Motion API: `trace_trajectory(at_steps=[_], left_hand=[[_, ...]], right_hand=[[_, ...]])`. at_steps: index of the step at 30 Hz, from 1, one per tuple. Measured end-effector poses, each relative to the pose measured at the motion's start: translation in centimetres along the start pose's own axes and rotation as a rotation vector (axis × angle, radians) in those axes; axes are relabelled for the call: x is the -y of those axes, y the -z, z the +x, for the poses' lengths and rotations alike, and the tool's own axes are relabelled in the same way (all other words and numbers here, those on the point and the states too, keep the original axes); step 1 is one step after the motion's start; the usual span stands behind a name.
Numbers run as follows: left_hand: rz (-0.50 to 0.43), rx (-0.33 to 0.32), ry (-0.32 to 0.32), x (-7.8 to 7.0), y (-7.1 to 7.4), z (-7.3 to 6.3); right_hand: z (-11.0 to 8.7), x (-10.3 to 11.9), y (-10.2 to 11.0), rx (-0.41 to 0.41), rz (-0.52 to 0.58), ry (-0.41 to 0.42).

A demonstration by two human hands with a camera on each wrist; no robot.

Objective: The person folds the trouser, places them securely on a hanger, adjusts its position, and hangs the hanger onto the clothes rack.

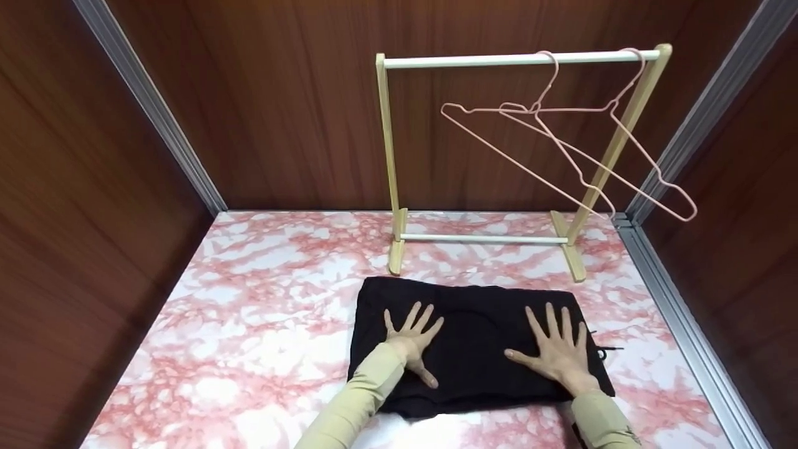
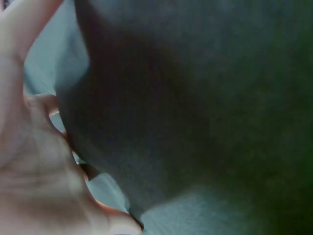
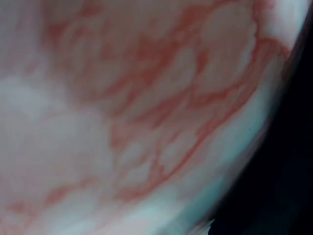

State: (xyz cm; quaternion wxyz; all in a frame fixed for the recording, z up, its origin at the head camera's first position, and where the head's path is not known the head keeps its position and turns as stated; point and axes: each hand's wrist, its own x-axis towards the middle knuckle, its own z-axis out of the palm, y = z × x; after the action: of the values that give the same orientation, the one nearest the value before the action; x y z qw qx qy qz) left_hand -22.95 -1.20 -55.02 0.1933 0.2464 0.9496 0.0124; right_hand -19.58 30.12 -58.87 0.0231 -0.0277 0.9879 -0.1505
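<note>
A black folded cloth item (image 1: pixel 474 349) lies flat on the table, roughly rectangular, with a thin dark cord (image 1: pixel 610 348) sticking out past its right edge. On its left part rests my left hand (image 1: pixel 408 343), palm down with fingers spread. My right hand (image 1: pixel 558 355) lies on the right part in the same way, thumb pointing inward. Dark fabric (image 2: pixel 161 112) fills most of the left wrist view, and the left hand's palm and fingers (image 2: pixel 44 161) show along its left side. In the right wrist view the right hand is out of sight.
Behind the cloth stands a small rack (image 1: pixel 480 238) with wooden posts and white bars. Two pink hangers (image 1: pixel 576 111) hang from its top bar at the right. The red-and-white marbled table (image 1: pixel 249 324) is bounded by brown wood-look walls (image 1: pixel 280 112) with metal edge strips.
</note>
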Motion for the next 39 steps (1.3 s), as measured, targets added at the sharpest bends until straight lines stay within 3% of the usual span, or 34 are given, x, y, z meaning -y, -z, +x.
trace_trajectory(at_steps=[4, 9, 11, 13, 16, 19, 22, 29, 34, 39], left_hand=[[-0.208, -0.129, -0.053, 1.1, -0.1, -0.5], [-0.48, -0.457, -0.085, 3.0, -0.7, -0.8], [-0.574, -0.587, -0.047, 3.7, -0.9, -0.8], [-0.672, -0.688, 0.033, 4.5, -1.0, -0.9], [-0.795, -0.76, 0.203, 5.7, -1.2, -1.1], [-0.883, -0.727, 0.363, 7.2, -1.3, -1.4], [-0.966, -0.651, 0.43, 8.7, -1.6, -1.9], [-1.156, -0.504, 0.422, 11.0, -2.1, -2.8], [-1.262, -0.479, 0.411, 11.9, -2.4, -3.2], [-1.397, -0.412, 0.398, 12.5, -2.7, -3.3]], right_hand=[[0.0, 0.1, -0.2, 0.016, 0.007, -0.003], [0.1, -0.1, -0.1, 0.038, 0.02, -0.008], [0.1, -0.2, 0.1, 0.037, 0.022, -0.009], [0.1, -0.2, 0.1, 0.036, 0.025, -0.009], [0.1, -0.2, 0.1, 0.04, 0.025, -0.01], [0.1, -0.1, 0.0, 0.04, 0.024, -0.009], [0.0, 0.0, 0.0, 0.036, 0.017, -0.009], [0.1, 0.0, 0.0, 0.034, 0.014, -0.007], [0.1, 0.0, 0.0, 0.038, 0.008, -0.012], [-0.1, 0.1, 0.0, 0.033, 0.016, -0.009]])
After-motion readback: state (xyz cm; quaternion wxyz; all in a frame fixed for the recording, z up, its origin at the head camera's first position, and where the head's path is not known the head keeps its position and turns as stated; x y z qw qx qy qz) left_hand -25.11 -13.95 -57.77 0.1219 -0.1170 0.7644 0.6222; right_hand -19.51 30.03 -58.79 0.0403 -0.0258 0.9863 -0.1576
